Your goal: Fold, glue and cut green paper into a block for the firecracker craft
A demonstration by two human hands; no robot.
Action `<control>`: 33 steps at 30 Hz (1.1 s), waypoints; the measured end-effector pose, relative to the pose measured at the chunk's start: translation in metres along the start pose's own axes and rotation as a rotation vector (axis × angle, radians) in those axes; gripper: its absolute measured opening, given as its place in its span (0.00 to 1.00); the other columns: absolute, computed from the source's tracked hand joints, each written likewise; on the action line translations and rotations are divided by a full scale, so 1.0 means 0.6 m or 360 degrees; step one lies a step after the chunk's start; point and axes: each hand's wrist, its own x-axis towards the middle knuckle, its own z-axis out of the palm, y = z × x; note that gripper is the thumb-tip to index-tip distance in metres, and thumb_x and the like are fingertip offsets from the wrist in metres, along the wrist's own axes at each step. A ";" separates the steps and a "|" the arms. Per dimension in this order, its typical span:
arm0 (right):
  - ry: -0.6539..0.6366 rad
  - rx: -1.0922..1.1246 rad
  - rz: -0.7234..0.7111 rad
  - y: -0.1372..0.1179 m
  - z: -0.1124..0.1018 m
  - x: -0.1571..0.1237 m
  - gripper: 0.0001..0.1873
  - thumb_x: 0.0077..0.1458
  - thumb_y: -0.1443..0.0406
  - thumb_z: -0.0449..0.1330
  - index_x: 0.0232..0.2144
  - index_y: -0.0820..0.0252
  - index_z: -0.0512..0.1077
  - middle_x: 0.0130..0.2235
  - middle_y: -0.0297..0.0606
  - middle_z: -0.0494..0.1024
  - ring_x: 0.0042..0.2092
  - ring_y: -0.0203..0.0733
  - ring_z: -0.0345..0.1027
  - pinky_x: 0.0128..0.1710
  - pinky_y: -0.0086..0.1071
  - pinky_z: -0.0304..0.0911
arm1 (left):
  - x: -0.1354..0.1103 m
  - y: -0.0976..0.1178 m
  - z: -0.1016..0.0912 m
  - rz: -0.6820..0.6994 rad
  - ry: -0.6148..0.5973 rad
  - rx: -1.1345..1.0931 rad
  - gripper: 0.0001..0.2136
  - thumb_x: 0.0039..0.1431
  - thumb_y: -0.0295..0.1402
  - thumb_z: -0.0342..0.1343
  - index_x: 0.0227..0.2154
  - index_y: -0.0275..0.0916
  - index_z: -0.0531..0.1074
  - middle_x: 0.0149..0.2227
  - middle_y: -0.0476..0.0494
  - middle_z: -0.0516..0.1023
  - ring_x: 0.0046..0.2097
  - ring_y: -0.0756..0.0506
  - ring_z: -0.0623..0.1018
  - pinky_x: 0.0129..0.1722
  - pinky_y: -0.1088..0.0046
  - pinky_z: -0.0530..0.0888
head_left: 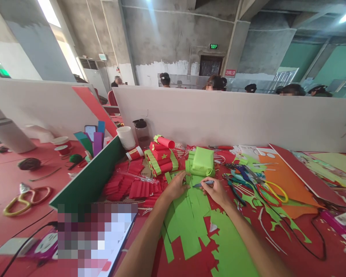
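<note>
My right hand is closed around a grey-blue pen, its tip at the bright green paper. My left hand lies on the same paper just left of the pen, fingers apart and pressing on the sheet. Notches and slits run along the paper's edges. Right behind both hands stands a green paper-wrapped block. Farther left, a red and green paper model with a star on it sits beside folded red paper pieces.
Scissors and pliers lie among green scraps on the right, near orange paper. A tablet-like screen is at front left. White cups and a bottle stand before the white partition. People sit beyond it.
</note>
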 end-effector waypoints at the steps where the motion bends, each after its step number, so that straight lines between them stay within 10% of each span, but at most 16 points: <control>1: -0.0010 -0.0001 0.0003 0.000 0.000 0.000 0.13 0.56 0.54 0.60 0.31 0.58 0.74 0.29 0.39 0.80 0.28 0.43 0.74 0.29 0.32 0.67 | 0.000 0.000 0.000 -0.0006 -0.0001 -0.0003 0.21 0.50 0.26 0.63 0.49 0.36 0.70 0.46 0.39 0.74 0.43 0.41 0.77 0.43 0.65 0.75; 26: -0.0055 0.0123 0.0059 0.007 -0.004 0.000 0.10 0.53 0.57 0.60 0.27 0.57 0.72 0.22 0.32 0.75 0.21 0.37 0.64 0.20 0.28 0.59 | -0.002 0.005 -0.004 -0.0002 -0.0015 0.0159 0.13 0.51 0.28 0.63 0.42 0.37 0.74 0.38 0.43 0.77 0.39 0.42 0.77 0.39 0.68 0.74; 33: -0.0087 0.0376 0.0047 0.001 0.000 -0.002 0.15 0.54 0.51 0.62 0.32 0.56 0.73 0.30 0.37 0.78 0.33 0.44 0.75 0.33 0.35 0.71 | 0.001 -0.006 0.000 0.0061 0.0169 0.0159 0.15 0.55 0.20 0.52 0.45 0.37 0.72 0.42 0.41 0.77 0.40 0.44 0.78 0.42 0.69 0.75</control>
